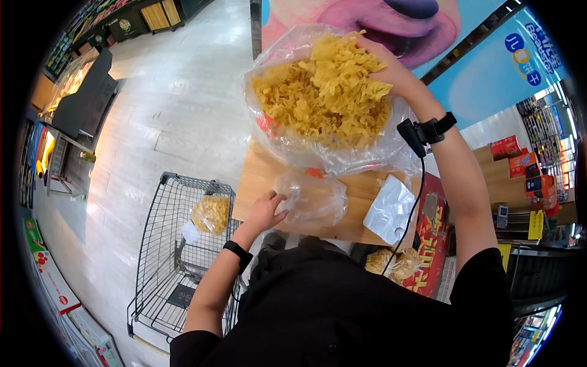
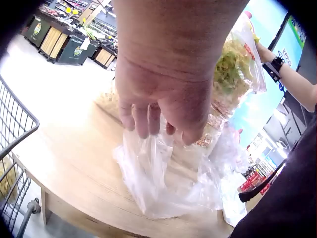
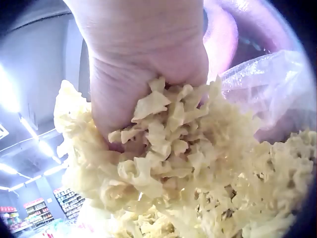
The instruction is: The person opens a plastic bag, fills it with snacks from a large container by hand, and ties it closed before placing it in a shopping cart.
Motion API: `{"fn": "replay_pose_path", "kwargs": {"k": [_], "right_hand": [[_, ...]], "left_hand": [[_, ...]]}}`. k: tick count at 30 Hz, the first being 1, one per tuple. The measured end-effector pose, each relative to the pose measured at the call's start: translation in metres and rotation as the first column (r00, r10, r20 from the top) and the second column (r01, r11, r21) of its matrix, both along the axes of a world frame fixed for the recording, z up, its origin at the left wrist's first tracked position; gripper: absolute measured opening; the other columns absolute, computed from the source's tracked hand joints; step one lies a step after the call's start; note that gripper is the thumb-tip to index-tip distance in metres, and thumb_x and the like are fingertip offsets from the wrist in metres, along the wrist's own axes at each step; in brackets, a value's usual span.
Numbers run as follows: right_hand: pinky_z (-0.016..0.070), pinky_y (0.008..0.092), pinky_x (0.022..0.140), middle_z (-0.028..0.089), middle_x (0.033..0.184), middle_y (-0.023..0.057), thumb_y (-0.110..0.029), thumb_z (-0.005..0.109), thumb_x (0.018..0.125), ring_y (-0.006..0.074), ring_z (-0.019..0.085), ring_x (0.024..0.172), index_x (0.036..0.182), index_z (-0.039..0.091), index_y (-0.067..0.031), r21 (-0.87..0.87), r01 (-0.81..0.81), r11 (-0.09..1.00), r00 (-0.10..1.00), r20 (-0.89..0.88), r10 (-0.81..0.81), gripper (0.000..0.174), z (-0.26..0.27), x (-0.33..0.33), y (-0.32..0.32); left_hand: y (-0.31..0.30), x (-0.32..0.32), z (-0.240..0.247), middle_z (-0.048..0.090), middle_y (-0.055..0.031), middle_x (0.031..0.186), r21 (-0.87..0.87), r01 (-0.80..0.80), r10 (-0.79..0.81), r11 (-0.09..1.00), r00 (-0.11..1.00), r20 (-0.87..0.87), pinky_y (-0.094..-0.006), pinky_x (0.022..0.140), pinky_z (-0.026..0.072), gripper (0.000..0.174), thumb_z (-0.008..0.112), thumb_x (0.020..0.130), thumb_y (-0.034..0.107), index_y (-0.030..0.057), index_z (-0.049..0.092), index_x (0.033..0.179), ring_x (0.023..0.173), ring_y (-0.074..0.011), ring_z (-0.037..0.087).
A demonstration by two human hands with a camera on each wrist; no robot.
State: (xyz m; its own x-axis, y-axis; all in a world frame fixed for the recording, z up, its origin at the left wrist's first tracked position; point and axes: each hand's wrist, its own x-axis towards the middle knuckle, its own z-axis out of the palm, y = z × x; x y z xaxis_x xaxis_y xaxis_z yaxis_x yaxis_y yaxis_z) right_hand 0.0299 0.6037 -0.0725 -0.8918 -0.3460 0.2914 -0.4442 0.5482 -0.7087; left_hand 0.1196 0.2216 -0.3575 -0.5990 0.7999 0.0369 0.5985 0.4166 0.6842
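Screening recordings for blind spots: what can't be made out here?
Right hand: fingertips hidden behind yellow pieces, right wrist and head views.
Lower bag: partly covered by black shirt, head view.
Cart panel: print too small to read, head view.
Shelf goods: too small and blurred to identify, right wrist view.

Smooth wood table (image 1: 257,183) with a faint sheen, on it a large bag (image 1: 345,160) of clear, glossy, crinkled plastic, rough, ruffled yellow pieces (image 1: 324,98) inside, small bag (image 1: 312,199) of thin, filmy plastic near the table's edge, metal wire trolley (image 1: 143,260) and shiny floor (image 1: 171,116) left of the table
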Motion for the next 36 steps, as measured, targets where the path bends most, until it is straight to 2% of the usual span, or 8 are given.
{"fn": "replay_pose_path", "kwargs": {"k": [3,9,12,15,18,22,25,36], "right_hand": [[0.0415,0.0298,0.102,0.054,0.135,0.0042,-0.01,0.072,0.085,0.0144,0.052,0.121,0.14,0.044,-0.0042,-0.359,-0.106,0.927,0.973,0.156,0.172,0.062,0.005,0.004,0.0],[0.0451,0.036,0.104,0.048,0.142,0.0077,-0.013,0.065,0.093,0.0183,0.051,0.125,0.147,0.035,-0.0075,-0.216,0.001,0.976,0.999,0.048,0.01,0.062,0.016,0.02,0.013],[0.046,0.0367,0.104,0.048,0.142,0.0082,-0.013,0.064,0.093,0.0189,0.05,0.126,0.148,0.034,-0.0076,-0.152,0.075,0.986,0.996,0.054,-0.067,0.063,0.022,0.024,0.017],[0.0458,0.0367,0.104,0.048,0.142,0.0082,-0.013,0.065,0.093,0.019,0.05,0.126,0.148,0.034,-0.0076,-0.123,0.101,0.987,0.995,0.031,-0.097,0.063,0.03,0.033,0.011],[0.0456,0.0367,0.104,0.048,0.142,0.0082,-0.013,0.065,0.092,0.0191,0.05,0.126,0.147,0.034,-0.0076,-0.099,0.125,0.987,0.992,0.006,-0.125,0.064,0.038,0.037,0.01],[0.0453,0.0367,0.104,0.048,0.142,0.0082,-0.013,0.066,0.092,0.0192,0.05,0.126,0.147,0.034,-0.0075,-0.074,0.145,0.987,0.989,-0.016,-0.147,0.064,0.051,0.044,0.007],[0.0451,0.0367,0.104,0.048,0.142,0.0082,-0.013,0.066,0.091,0.0192,0.05,0.126,0.147,0.034,-0.0075,-0.069,0.16,0.985,0.986,-0.025,-0.162,0.065,0.056,0.05,0.006],[0.0443,0.0367,0.105,0.048,0.142,0.0081,-0.013,0.068,0.09,0.0196,0.05,0.127,0.147,0.035,-0.0075,-0.126,0.215,0.968,0.971,-0.074,-0.226,0.066,0.091,0.076,0.007]], "left_hand": [[0.008,0.009,0.017,0.049,-0.0197,0.121,0.118,-0.168,0.176,0.979,0.983,-0.06,-0.0417,0.079,0.0513,0.057,0.074,0.079,0.024,0.0188,0.054,0.132,0.089,-0.0329,0.059],[0.014,0.009,0.017,0.044,-0.0212,0.126,0.125,-0.162,0.173,0.979,0.981,-0.085,-0.0414,0.081,0.0498,0.065,0.075,0.077,0.022,0.02,0.05,0.137,0.094,-0.0335,0.054],[0.014,0.009,0.011,0.046,-0.0197,0.123,0.079,-0.148,0.153,0.986,0.987,-0.051,-0.042,0.084,0.0498,0.054,0.075,0.078,0.024,0.0189,0.055,0.128,0.099,-0.0342,0.053],[0.015,0.008,-0.008,0.051,-0.0153,0.114,0.115,-0.106,0.121,0.988,0.984,-0.133,-0.0426,0.085,0.0466,0.044,0.076,0.077,0.026,0.017,0.061,0.117,0.101,-0.0326,0.053],[0.017,0.012,-0.012,0.055,-0.0104,0.108,0.018,-0.115,0.117,0.993,0.969,-0.216,-0.0443,0.088,0.0402,0.038,0.076,0.075,0.03,0.0165,0.063,0.107,0.103,-0.0303,0.052],[0.024,0.016,-0.013,0.055,-0.0072,0.103,-0.012,-0.202,0.191,0.979,0.945,-0.265,-0.0464,0.09,0.0328,0.04,0.077,0.072,0.034,0.0165,0.061,0.103,0.103,-0.0279,0.051],[0.027,0.015,-0.009,0.054,-0.0071,0.1,-0.053,-0.2,0.179,0.978,0.947,-0.266,-0.0452,0.089,0.0332,0.04,0.078,0.071,0.035,0.016,0.059,0.101,0.102,-0.0272,0.051],[0.033,0.018,-0.03,0.053,-0.0105,0.106,-0.12,-0.188,0.143,0.975,0.939,-0.313,-0.0448,0.089,0.0339,0.06,0.081,0.066,0.036,0.0143,0.055,0.116,0.103,-0.0303,0.049]]}}
